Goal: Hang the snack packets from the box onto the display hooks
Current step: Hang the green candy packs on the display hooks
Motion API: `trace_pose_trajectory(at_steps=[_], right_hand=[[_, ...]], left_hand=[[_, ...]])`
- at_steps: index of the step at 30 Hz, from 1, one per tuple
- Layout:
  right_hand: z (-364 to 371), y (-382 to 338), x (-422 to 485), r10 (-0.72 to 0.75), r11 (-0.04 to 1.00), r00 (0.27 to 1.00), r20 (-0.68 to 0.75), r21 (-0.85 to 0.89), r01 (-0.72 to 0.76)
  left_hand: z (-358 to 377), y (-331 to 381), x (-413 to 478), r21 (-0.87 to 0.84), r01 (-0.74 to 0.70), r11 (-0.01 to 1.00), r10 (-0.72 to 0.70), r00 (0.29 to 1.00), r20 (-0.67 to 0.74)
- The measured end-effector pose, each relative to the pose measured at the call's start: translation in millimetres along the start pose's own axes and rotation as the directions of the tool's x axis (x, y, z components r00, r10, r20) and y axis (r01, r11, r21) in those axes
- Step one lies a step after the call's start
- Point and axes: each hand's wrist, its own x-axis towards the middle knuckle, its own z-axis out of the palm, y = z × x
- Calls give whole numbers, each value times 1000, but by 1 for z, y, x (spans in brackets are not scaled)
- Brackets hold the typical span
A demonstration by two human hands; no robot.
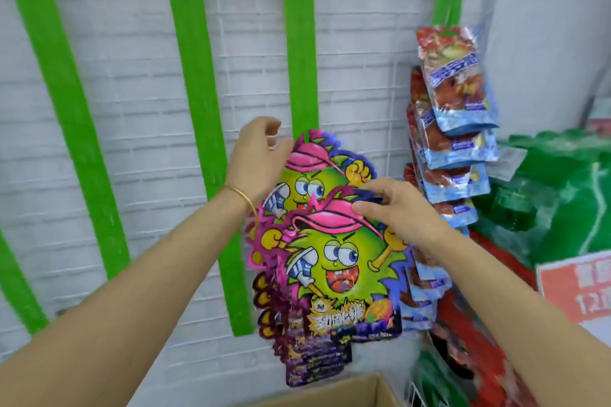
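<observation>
Two hands are up at the wire grid (pixel 244 76) on the wall. The right hand (pixel 393 205) pinches the top edge of the front packet (pixel 340 261), thumb on its pink cap, fingers behind. The left hand (pixel 261 149) is curled at the top-left edge of the upper packet (pixel 314 175); cannot tell whether it grips or only touches, as the fingertips are blurred.

The upper packet's top overlaps the lower end of a green strip (pixel 299 53). The front packet covers its lower half. More of the same packets, the lower packets (pixel 314 363), hang beneath, partly hidden.

- **Right side, tight:** a column of red-and-blue packets (pixel 456 102) sits just beside the front packet's right edge, with green bags (pixel 562 192) beyond.
- **Left side, roomy:** bare grid, with a second green strip (pixel 195 76) near.
- **Cardboard box:** the rim of the cardboard box (pixel 347 390) shows at the bottom edge of view, below the packets.
</observation>
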Motion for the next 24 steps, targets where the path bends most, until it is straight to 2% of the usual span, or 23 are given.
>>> trace_pose_trajectory(at_steps=[3,7,13,17,24], right_hand=[[-14,-16,29,-24,999,998,-62,45,27],[-21,-37,65,-56,998,990,-128,21,59],[-14,-61,117,-114,993,957,-265,-62,101],[-11,-71,133,-156,973,925,-346,-214,84],[-4,-80,132,-238,912,868,-435,-407,45]], left_hand=[[9,16,42,-89,62,994,-66,997,-40],[14,27,74,-222,159,962,-161,987,10],[1,36,90,-188,207,960,-186,975,124],[-5,41,96,-157,246,956,-218,960,174],[-5,42,98,-139,307,942,-291,949,122]])
